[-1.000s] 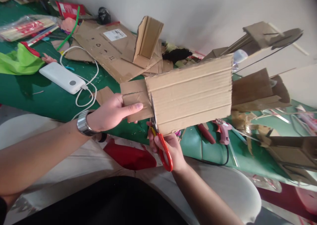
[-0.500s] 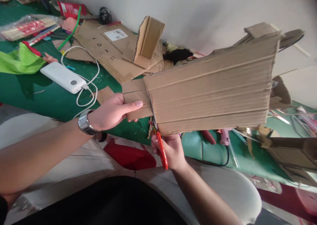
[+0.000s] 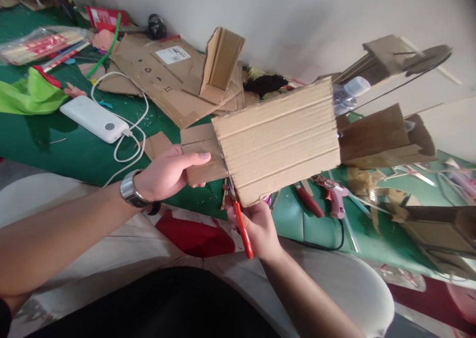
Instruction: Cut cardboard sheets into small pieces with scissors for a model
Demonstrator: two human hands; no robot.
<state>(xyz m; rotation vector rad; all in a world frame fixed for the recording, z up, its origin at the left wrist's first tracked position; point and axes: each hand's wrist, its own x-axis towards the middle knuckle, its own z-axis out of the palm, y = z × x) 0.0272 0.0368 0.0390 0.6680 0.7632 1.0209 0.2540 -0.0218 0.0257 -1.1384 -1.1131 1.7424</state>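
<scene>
My left hand [image 3: 163,172] grips the narrow end of a piece of cardboard [image 3: 201,152], thumb on top and fingers underneath. My right hand [image 3: 256,229] is closed round the red handles of a pair of scissors [image 3: 241,231]. The blades stand at the lower edge of the cardboard, along the line between the narrow end and a wider ribbed panel [image 3: 282,140]. That panel tilts up over the scissors' side, and part of the blades is hidden by it. Some fingers of my right hand lie behind the panel's lower corner.
Left on the green table [image 3: 40,140] lie a white power bank [image 3: 92,120] with a cable and a green bag [image 3: 33,92]. Flattened cardboard [image 3: 148,70] is behind. To the right are a pink glue gun [image 3: 336,199], a red-handled tool [image 3: 310,201], a bottle [image 3: 351,92] and cardboard forms [image 3: 375,135].
The wide cardboard panel has tilted up and now looks much shorter, uncovering the bottle and the cardboard forms behind it. Both hands stay almost in place, the scissors still at the same edge.
</scene>
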